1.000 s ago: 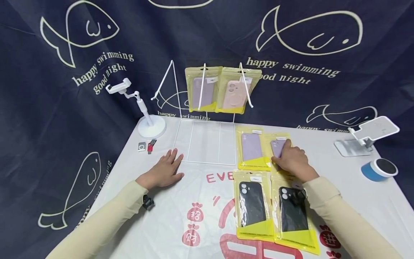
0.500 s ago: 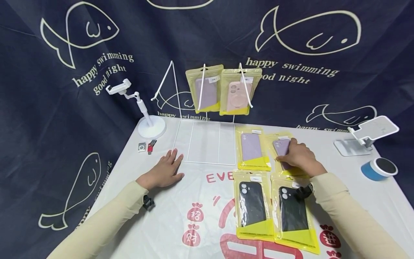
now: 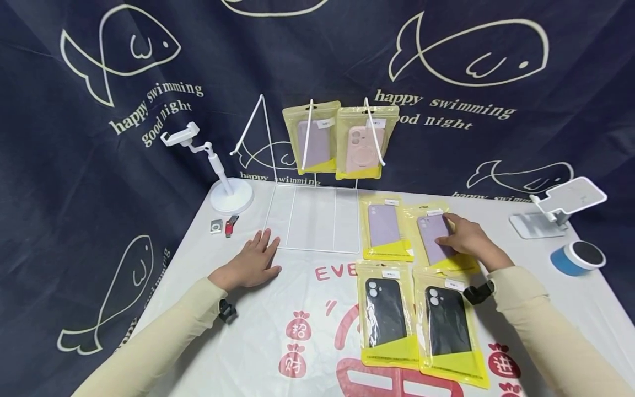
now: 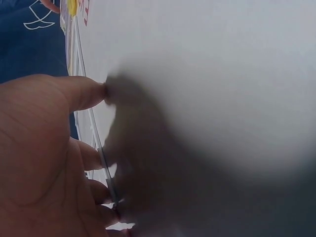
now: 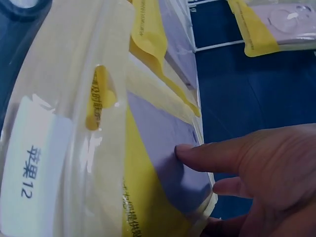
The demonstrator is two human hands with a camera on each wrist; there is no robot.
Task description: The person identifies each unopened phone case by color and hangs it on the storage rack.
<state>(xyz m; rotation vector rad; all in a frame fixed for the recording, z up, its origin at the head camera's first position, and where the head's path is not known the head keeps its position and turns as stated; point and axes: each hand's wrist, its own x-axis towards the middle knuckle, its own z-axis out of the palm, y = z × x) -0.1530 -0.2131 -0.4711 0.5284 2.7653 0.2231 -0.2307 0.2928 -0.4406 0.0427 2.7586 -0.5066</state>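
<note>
My right hand (image 3: pixel 468 237) pinches the right edge of a bagged purple phone case (image 3: pixel 430 240), the right one of two on the table. In the right wrist view the thumb (image 5: pixel 212 154) lies on the bag's front and the other fingers go behind its edge. My left hand (image 3: pixel 250 263) rests with spread fingers on the table, fingertips at the front left of the white wire rack (image 3: pixel 317 251). Left of the held bag lies another bagged purple phone case (image 3: pixel 383 226). Two bagged black phone cases (image 3: pixel 384 311) lie side by side nearer me.
From the rack's hooks hang a bagged purple case (image 3: pixel 313 143) and a bagged pink case (image 3: pixel 364 146). A white phone stand (image 3: pixel 232 196), a small silver clip player (image 3: pixel 216 226) and a red USB stick (image 3: pixel 230 226) are at left. Another stand (image 3: pixel 541 225) and a blue-white cylinder (image 3: pixel 575 260) are at right.
My right hand has moved a little to the right, and the purple case's bag has shifted and tilted with it. The hanging bags have swayed slightly. My left hand has stayed put.
</note>
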